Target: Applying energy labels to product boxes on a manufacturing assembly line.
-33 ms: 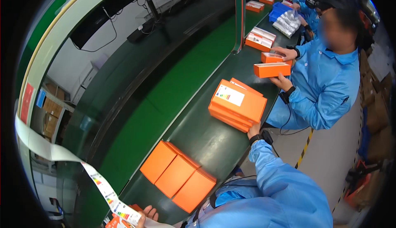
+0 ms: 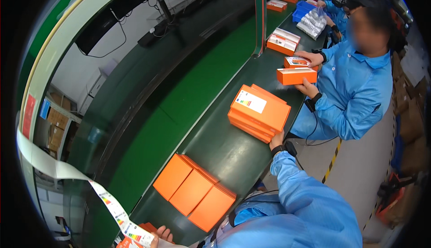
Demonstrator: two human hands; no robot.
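Note:
My left hand [image 2: 164, 234], cut off by the lower edge, holds the end of a long white strip of labels [image 2: 117, 213] with coloured bars. An orange box [image 2: 125, 242] lies partly under that strip. My right hand [image 2: 276, 141] grips the near right corner of a stack of flat orange boxes [image 2: 274, 111], its fingers partly hidden by them. The top box bears a white label [image 2: 249, 101] with the same coloured bars. Between my hands, a group of plain orange boxes [image 2: 194, 192] lies on the dark green bench.
To the right, a co-worker in blue [image 2: 359, 88] holds orange boxes [image 2: 296, 76]. Beyond stand an open orange box [image 2: 283, 41], a bag of silvery packets [image 2: 312, 22] and a blue bin [image 2: 303, 11]. A metal post [image 2: 260, 19] rises at the bench's far edge.
The top boxes of the stack at my right hand have shifted slightly. A coloured surface now shows on the co-worker's rear box. My left hand has barely moved.

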